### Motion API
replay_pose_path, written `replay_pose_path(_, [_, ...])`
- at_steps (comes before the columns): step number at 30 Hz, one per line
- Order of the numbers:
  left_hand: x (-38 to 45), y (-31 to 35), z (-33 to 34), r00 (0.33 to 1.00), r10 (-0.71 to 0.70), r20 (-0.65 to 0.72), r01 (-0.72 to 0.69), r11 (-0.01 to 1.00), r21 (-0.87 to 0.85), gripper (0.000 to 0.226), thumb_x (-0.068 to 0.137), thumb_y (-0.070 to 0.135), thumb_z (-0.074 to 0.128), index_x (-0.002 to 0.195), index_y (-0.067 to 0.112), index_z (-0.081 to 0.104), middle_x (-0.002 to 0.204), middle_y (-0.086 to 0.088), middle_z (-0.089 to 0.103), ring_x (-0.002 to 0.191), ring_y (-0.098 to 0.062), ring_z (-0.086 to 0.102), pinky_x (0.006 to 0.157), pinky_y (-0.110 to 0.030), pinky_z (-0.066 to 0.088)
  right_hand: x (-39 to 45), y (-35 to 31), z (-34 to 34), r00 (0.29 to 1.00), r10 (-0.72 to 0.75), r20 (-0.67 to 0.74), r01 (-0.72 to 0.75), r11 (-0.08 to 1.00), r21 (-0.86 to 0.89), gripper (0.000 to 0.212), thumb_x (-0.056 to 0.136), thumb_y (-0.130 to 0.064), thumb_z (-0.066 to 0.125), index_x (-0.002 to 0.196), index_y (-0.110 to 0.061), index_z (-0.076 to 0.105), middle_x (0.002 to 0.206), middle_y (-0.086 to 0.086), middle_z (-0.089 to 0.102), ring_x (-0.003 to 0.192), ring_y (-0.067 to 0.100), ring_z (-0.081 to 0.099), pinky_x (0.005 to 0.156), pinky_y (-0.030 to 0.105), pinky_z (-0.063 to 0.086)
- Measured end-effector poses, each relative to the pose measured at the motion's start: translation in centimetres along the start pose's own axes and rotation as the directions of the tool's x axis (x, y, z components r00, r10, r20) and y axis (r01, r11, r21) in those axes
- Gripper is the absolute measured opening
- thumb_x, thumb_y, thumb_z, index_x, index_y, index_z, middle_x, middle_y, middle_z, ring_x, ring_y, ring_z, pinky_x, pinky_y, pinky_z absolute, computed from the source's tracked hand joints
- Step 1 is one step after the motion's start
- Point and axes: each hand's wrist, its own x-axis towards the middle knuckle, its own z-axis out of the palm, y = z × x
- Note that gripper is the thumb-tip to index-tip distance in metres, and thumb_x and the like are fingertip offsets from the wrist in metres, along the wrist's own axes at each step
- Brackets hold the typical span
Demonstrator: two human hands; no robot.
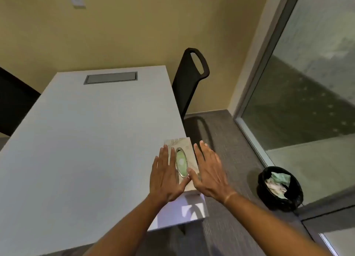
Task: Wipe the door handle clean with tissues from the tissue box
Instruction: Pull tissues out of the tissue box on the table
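Observation:
A beige marbled tissue box (184, 144) with an oval green opening sits at the right edge of the grey table (86, 140). My left hand (166, 176) lies flat over the box's left side, fingers spread. My right hand (208, 171) hovers flat at the box's right side, thumb touching near the oval opening. Neither hand holds a tissue. The thumbs nearly meet at the front end of the opening. No door handle is in view.
A black chair (189, 79) stands at the table's far right corner. A black-lined wastebasket (279, 188) with crumpled tissues sits on the grey carpet to the right. A glass wall (299, 86) with a metal frame runs along the right. A cable hatch (111, 77) sits in the table's far end.

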Motion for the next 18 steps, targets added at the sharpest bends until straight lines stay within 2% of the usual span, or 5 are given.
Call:
replay_pose_path(3, [0.2,-0.4,1.4,1.0,-0.023,0.005,0.023,1.0,-0.002,0.093,0.09,0.081,0.019,0.159,0.022,0.0,0.167,-0.008,0.006,0.152,-0.03,0.009,0.121,-0.052,0.014,1.1,0.5,1.7,1.0,-0.003,0.025,0.002,0.999,0.032,0.073,0.088,-0.049,0.045,0.15,-0.016,0.024,0.155,0.014,0.031,0.142,0.03,0.029,0.113,0.043,0.017])
replay_pose_path(6, [0.5,-0.7,3.1,1.0,-0.026,0.016,0.026,1.0,-0.008,0.088,0.093,0.077,0.02,0.159,0.024,-0.003,0.167,-0.007,0.01,0.15,-0.032,0.018,0.122,-0.051,0.018,2.8,1.2,3.9,0.995,-0.021,0.096,0.016,0.999,0.046,0.061,0.089,-0.044,0.043,0.144,-0.019,0.036,0.147,0.01,0.044,0.135,0.027,0.039,0.11,0.044,0.03])
replay_pose_path(9, [1.1,-1.1,4.2,0.997,-0.048,0.064,0.048,0.999,0.002,0.089,0.093,0.076,0.022,0.16,0.02,0.0,0.166,-0.008,0.01,0.15,-0.033,0.021,0.116,-0.044,0.017,4.6,2.0,5.1,0.991,-0.061,0.115,0.058,0.998,0.028,0.04,0.088,-0.037,0.043,0.124,-0.024,0.056,0.127,0.004,0.057,0.11,0.023,0.05,0.093,0.039,0.042])
replay_pose_path(14, [2.6,-1.4,5.7,0.987,-0.084,0.139,0.075,0.995,0.062,0.095,0.09,0.08,0.024,0.158,0.014,0.014,0.164,-0.01,0.018,0.149,-0.03,0.022,0.119,-0.053,0.028,6.8,2.7,7.1,0.99,-0.075,0.123,0.079,0.997,-0.026,0.023,0.089,-0.03,0.05,0.095,-0.022,0.071,0.107,0.007,0.062,0.093,0.024,0.05,0.076,0.038,0.043])
replay_pose_path(18, [2.9,-1.3,6.6,0.982,-0.12,0.143,0.113,0.992,0.055,0.094,0.09,0.081,0.018,0.158,0.021,-0.002,0.165,-0.008,0.011,0.151,-0.027,0.015,0.119,-0.053,0.024,7.6,2.5,7.9,0.983,-0.068,0.168,0.079,0.995,-0.058,0.02,0.088,-0.03,0.055,0.092,-0.022,0.073,0.103,0.007,0.06,0.093,0.023,0.048,0.075,0.038,0.042])
